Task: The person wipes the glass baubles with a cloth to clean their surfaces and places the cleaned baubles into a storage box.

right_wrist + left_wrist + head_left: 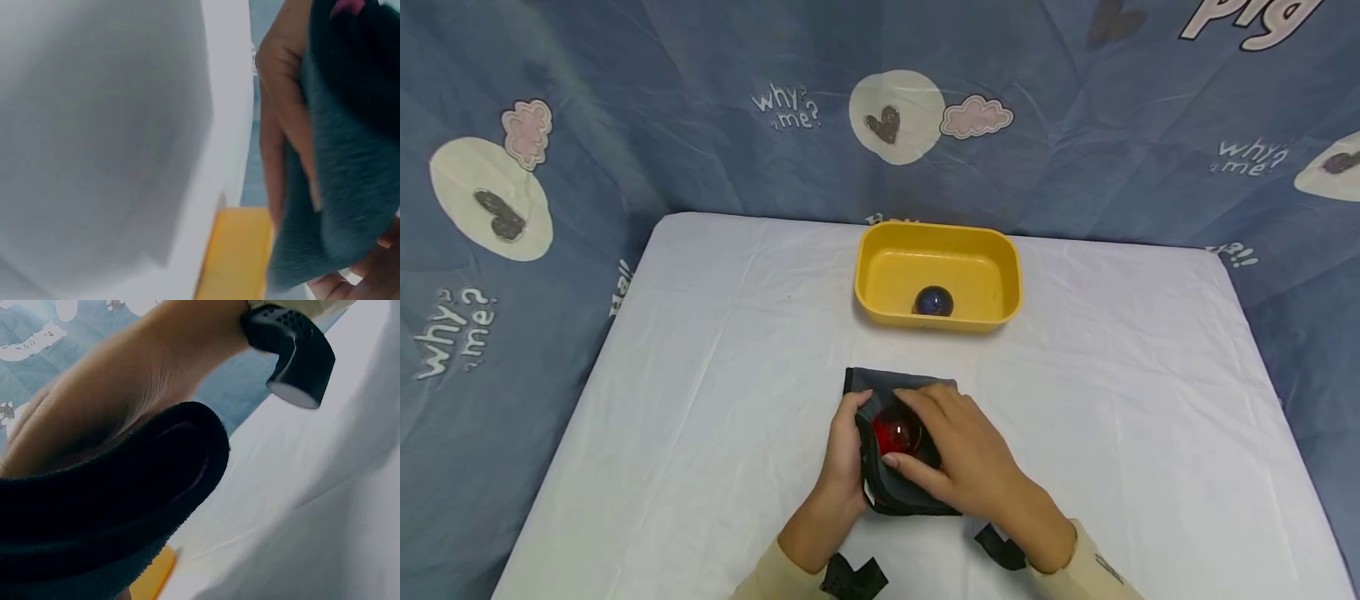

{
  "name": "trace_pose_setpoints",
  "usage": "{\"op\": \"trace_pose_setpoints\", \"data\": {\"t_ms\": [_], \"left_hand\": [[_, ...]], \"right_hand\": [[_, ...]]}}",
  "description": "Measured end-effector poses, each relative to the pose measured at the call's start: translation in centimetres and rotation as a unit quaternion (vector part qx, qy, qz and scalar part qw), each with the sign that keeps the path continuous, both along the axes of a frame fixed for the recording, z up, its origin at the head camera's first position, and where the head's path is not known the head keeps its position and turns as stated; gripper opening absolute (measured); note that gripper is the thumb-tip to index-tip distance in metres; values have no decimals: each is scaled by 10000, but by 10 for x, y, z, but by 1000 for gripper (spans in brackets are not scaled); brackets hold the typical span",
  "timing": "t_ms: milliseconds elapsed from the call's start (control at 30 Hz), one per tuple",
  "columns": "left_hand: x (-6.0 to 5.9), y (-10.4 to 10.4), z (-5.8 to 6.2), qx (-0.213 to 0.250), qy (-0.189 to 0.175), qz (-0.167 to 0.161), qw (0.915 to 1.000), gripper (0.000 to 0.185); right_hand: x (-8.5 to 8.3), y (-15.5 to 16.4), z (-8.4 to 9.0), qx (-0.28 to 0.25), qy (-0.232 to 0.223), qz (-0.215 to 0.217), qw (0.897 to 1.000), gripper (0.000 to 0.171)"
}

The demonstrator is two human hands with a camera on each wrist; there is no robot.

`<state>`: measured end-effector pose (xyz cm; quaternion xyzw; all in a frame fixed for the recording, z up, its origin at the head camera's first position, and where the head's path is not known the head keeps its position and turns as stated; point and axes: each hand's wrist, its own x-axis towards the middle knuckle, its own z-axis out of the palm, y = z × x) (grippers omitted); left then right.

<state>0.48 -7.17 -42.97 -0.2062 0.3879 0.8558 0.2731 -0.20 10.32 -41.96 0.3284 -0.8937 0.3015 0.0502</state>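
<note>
A dark grey fabric pouch [907,485] with black edging stands near the front middle of the table in the head view. My left hand [841,462] grips its left side, with the thumb over the top edge. In the pouch's mouth sits a shiny red ball [895,431], partly hidden. My right hand [967,450] reaches over from the right, thumb and fingers curled around that ball. Both wrist views show the pouch [112,519] close up as thick, fuzzy dark cloth, and there the ball cannot be made out clearly.
Beyond the pouch, a yellow tray [936,323] rests near the table's far edge. A dark blue ball [934,301] lies inside it, against the near wall. White cloth [1120,400] covers the table, and a printed blue curtain [715,108] hangs behind and along the sides.
</note>
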Motion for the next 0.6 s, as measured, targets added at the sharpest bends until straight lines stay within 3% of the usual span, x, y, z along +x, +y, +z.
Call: {"op": "trace_pose_setpoints", "data": {"t_ms": [200, 600], "left_hand": [[-4, 4, 1, 116, 25, 104, 9999, 42], [-4, 1, 0, -49, -115, 121, 9998, 55]], "right_hand": [[6, -3, 5, 286, 763, 60, 9967, 72], [5, -9, 1, 131, 1054, -257, 9940, 63]]}}
